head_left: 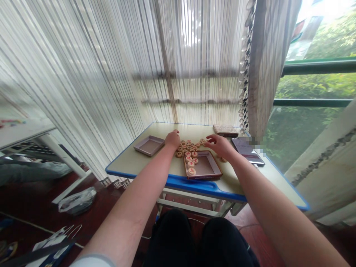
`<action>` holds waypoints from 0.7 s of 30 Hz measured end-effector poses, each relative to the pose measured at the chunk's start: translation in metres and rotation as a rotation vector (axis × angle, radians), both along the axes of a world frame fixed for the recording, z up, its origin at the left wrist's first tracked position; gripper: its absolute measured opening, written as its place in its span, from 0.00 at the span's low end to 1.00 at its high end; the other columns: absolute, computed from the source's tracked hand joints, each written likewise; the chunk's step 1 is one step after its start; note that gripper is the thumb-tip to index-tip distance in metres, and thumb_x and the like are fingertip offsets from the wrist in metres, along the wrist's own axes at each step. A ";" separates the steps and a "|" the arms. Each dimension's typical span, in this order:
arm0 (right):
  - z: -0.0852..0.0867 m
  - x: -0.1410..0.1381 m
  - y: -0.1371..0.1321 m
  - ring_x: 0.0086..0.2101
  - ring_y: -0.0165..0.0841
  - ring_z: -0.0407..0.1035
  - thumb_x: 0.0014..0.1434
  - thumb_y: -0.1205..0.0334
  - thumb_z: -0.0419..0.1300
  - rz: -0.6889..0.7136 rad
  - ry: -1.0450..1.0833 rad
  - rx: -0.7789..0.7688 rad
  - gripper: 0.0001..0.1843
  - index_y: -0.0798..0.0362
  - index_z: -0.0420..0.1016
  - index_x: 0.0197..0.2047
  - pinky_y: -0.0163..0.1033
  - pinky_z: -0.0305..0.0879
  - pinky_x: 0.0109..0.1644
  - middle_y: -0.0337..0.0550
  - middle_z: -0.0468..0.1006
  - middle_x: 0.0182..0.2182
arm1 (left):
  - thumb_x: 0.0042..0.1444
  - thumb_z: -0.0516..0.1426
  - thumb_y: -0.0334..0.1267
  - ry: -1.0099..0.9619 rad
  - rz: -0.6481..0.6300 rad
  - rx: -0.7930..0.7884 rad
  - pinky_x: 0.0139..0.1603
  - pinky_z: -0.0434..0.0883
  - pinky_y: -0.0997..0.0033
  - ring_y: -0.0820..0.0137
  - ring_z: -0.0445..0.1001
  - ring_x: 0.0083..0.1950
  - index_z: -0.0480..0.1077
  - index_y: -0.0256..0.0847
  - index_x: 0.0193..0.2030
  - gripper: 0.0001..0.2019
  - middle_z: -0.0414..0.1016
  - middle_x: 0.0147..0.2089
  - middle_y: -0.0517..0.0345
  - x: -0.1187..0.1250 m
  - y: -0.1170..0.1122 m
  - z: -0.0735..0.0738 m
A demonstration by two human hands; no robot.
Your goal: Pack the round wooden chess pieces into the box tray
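Round wooden Chinese chess pieces (189, 144) lie in a loose pile on the table, behind a shallow open box (208, 173). Several pieces with red characters (190, 164) stand along the left side inside this box. My left hand (172, 139) rests at the left edge of the pile, cupped, with its fingers partly hidden and no piece seen in it. On the pile's right side is my right hand (219, 145), its fingers apart and their tips close to the outer pieces; whether they touch one I cannot tell. A piece (223, 160) lies partly hidden under the right wrist.
An open box lid (149, 145) lies left of my left hand. At the back right is a closed flat box (225, 130), with a dark tablet-like device (248, 151) nearer me. The table (126, 163) has a blue rim; curtains (191, 81) hang behind it.
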State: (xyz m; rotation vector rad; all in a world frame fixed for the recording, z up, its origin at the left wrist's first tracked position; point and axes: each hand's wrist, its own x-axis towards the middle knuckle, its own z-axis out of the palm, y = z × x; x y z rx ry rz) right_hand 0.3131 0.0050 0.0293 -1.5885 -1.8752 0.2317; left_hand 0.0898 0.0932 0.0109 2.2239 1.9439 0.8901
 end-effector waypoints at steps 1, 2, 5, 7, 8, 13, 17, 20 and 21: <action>0.003 -0.003 -0.004 0.34 0.32 0.71 0.51 0.53 0.60 0.093 0.003 -0.017 0.20 0.53 0.73 0.46 0.35 0.64 0.38 0.44 0.79 0.37 | 0.54 0.50 0.30 0.003 0.013 0.000 0.47 0.69 0.66 0.64 0.73 0.46 0.67 0.40 0.49 0.16 0.76 0.42 0.50 0.000 -0.001 0.001; 0.005 -0.005 -0.008 0.33 0.32 0.70 0.51 0.54 0.60 0.177 -0.015 -0.037 0.18 0.52 0.74 0.45 0.35 0.64 0.38 0.42 0.79 0.36 | 0.54 0.49 0.31 0.007 0.023 -0.004 0.47 0.69 0.66 0.64 0.73 0.46 0.67 0.40 0.49 0.16 0.76 0.42 0.49 0.001 -0.002 0.001; 0.011 -0.008 -0.017 0.34 0.32 0.70 0.49 0.57 0.62 0.351 -0.123 -0.100 0.10 0.49 0.78 0.35 0.34 0.63 0.39 0.38 0.79 0.33 | 0.54 0.50 0.32 0.015 0.030 -0.023 0.47 0.69 0.67 0.64 0.73 0.47 0.66 0.40 0.50 0.16 0.76 0.43 0.48 0.001 -0.004 0.003; 0.012 -0.008 -0.019 0.32 0.32 0.70 0.48 0.58 0.62 0.383 -0.182 -0.149 0.07 0.48 0.79 0.32 0.34 0.63 0.38 0.37 0.79 0.31 | 0.55 0.50 0.33 0.022 0.027 -0.032 0.47 0.68 0.67 0.65 0.73 0.47 0.66 0.40 0.50 0.16 0.76 0.43 0.49 0.002 -0.005 0.003; 0.012 -0.007 -0.019 0.31 0.32 0.70 0.48 0.58 0.62 0.383 -0.200 -0.169 0.08 0.48 0.79 0.32 0.34 0.63 0.38 0.37 0.79 0.30 | 0.55 0.50 0.33 0.027 0.025 -0.035 0.47 0.68 0.67 0.65 0.73 0.47 0.66 0.40 0.50 0.16 0.76 0.43 0.49 0.002 -0.005 0.003; 0.012 -0.008 -0.021 0.31 0.32 0.70 0.46 0.61 0.62 0.392 -0.224 -0.196 0.09 0.48 0.80 0.34 0.33 0.62 0.36 0.37 0.79 0.29 | 0.55 0.50 0.35 0.059 0.020 -0.032 0.47 0.68 0.68 0.65 0.73 0.47 0.67 0.41 0.49 0.15 0.76 0.44 0.49 0.002 -0.004 0.002; 0.017 -0.014 -0.027 0.30 0.30 0.69 0.46 0.60 0.62 0.375 -0.182 -0.112 0.08 0.49 0.79 0.32 0.32 0.61 0.35 0.36 0.78 0.29 | 0.55 0.50 0.37 0.082 0.001 -0.023 0.48 0.68 0.68 0.65 0.72 0.47 0.70 0.40 0.45 0.13 0.76 0.44 0.50 0.002 -0.003 0.001; 0.019 -0.018 -0.032 0.30 0.29 0.68 0.48 0.59 0.62 0.427 -0.136 -0.039 0.07 0.50 0.77 0.31 0.31 0.60 0.36 0.36 0.77 0.29 | 0.54 0.50 0.37 0.084 -0.005 -0.026 0.46 0.68 0.68 0.65 0.72 0.46 0.70 0.40 0.44 0.13 0.76 0.43 0.51 0.002 -0.002 0.000; 0.019 -0.020 -0.033 0.30 0.29 0.68 0.48 0.59 0.62 0.443 -0.135 -0.026 0.07 0.51 0.77 0.31 0.31 0.60 0.36 0.37 0.77 0.29 | 0.54 0.50 0.37 0.086 -0.005 -0.027 0.45 0.68 0.68 0.65 0.72 0.46 0.70 0.40 0.44 0.13 0.76 0.43 0.51 0.002 -0.001 0.000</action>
